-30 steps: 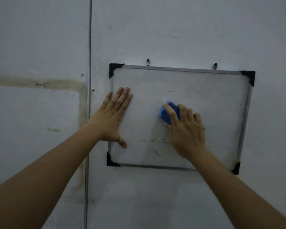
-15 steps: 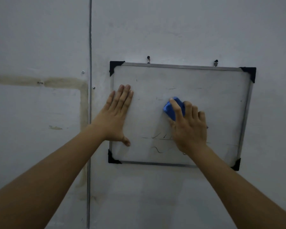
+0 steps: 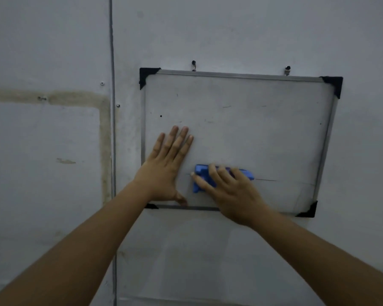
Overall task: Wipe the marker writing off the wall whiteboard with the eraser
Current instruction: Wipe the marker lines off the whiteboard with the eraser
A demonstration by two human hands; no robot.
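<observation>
A small whiteboard (image 3: 263, 133) with a metal frame and black corner caps hangs on the wall. My right hand (image 3: 232, 191) presses a blue eraser (image 3: 202, 173) flat against the board's lower middle. The eraser lies sideways under my fingers. My left hand (image 3: 166, 168) lies flat and open on the board's lower left, fingers pointing up, thumb near the bottom frame. A thin marker line (image 3: 265, 180) runs to the right of the eraser. A few faint short marks (image 3: 227, 106) and dots remain higher on the board.
The board hangs from two wall hooks (image 3: 194, 64) at its top edge. A thin vertical cable or seam (image 3: 113, 129) runs down the wall left of the board. A brownish stain band (image 3: 53, 97) crosses the wall at the left.
My right hand has swept the eraser down and left, turning it sideways, over the lower writing. The squiggles there no longer show. My left hand slid lower on the board.
</observation>
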